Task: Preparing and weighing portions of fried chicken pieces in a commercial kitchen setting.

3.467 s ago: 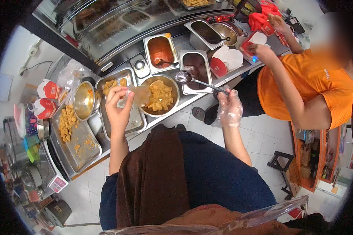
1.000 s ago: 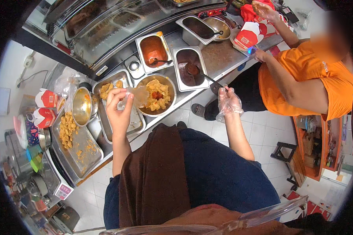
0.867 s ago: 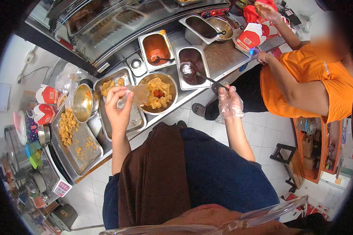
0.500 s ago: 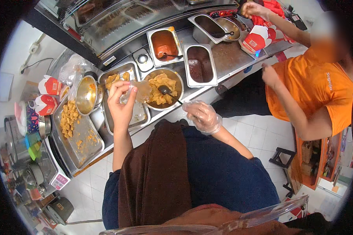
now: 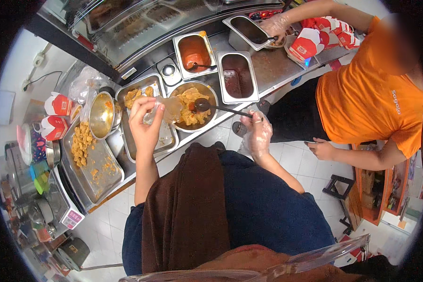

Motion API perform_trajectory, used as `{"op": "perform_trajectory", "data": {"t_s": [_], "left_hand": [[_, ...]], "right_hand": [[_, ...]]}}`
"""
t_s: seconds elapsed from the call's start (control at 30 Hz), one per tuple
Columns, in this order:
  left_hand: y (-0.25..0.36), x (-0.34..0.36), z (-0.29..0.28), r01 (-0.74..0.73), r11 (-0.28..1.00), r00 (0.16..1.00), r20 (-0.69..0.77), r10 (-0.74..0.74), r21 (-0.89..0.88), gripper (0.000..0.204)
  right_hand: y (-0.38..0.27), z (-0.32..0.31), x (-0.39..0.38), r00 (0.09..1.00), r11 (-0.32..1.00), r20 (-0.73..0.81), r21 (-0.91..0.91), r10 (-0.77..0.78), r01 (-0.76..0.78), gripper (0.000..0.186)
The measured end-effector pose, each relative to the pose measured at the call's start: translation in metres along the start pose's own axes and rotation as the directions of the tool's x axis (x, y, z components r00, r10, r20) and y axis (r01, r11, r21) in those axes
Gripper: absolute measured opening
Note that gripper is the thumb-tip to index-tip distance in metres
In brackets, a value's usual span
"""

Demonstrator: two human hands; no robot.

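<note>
My bare left hand [image 5: 144, 123] pinches a small translucent plastic cup [image 5: 170, 109], tilted beside the round steel bowl [image 5: 213, 120]. Golden-brown fried chicken pieces [image 5: 189, 97] lie in that bowl. My right hand [image 5: 258, 134], in a clear plastic glove, is closed around the handle end of a black ladle [image 5: 225, 111]. The ladle's round head hangs over the chicken, close to the cup, with a little red-brown sauce at its edge. Behind the bowl is a steel pan of red-orange sauce [image 5: 192, 50], with another black utensil in it.
Trays with fried pieces [image 5: 82, 145] and a second steel bowl [image 5: 102, 115] sit at left. A deep steel pan [image 5: 237, 77] holds dark sauce. Red-and-white boxes [image 5: 305, 44] stand at right, near a co-worker in an orange shirt [image 5: 371, 94]. A glass case [image 5: 141, 28] lines the back.
My right hand has moved right and lifted the ladle out of the chicken. My left hand has stayed almost still. The co-worker's upper arm reached down to the far pan; the other lowered.
</note>
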State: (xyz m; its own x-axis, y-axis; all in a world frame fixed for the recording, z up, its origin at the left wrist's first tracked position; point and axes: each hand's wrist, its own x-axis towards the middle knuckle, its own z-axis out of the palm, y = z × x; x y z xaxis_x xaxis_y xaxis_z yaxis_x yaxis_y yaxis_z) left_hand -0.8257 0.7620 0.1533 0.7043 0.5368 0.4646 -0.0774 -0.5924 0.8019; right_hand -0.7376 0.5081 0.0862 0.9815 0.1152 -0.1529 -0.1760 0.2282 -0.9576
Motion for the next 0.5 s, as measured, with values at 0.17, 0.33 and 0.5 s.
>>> {"op": "perform_trajectory", "data": {"t_s": [0.17,0.33,0.5], "left_hand": [[0.001,0.000,0.002,-0.007,1.000,1.000,0.001,0.007,-0.014,0.008],[-0.001,0.001,0.002,-0.009,1.000,1.000,-0.006,0.009,-0.001,0.010],[-0.002,0.000,0.004,-0.002,1.000,1.000,-0.003,0.002,-0.013,0.010]], "right_hand": [[-0.002,-0.008,0.006,0.946,0.835,-0.062,0.492,0.317,-0.247,0.017],[-0.043,-0.010,0.015,0.942,0.788,-0.091,0.577,0.323,-0.215,0.011],[-0.066,-0.023,0.050,0.967,0.953,-0.162,0.203,-0.195,0.226,0.015]]}}
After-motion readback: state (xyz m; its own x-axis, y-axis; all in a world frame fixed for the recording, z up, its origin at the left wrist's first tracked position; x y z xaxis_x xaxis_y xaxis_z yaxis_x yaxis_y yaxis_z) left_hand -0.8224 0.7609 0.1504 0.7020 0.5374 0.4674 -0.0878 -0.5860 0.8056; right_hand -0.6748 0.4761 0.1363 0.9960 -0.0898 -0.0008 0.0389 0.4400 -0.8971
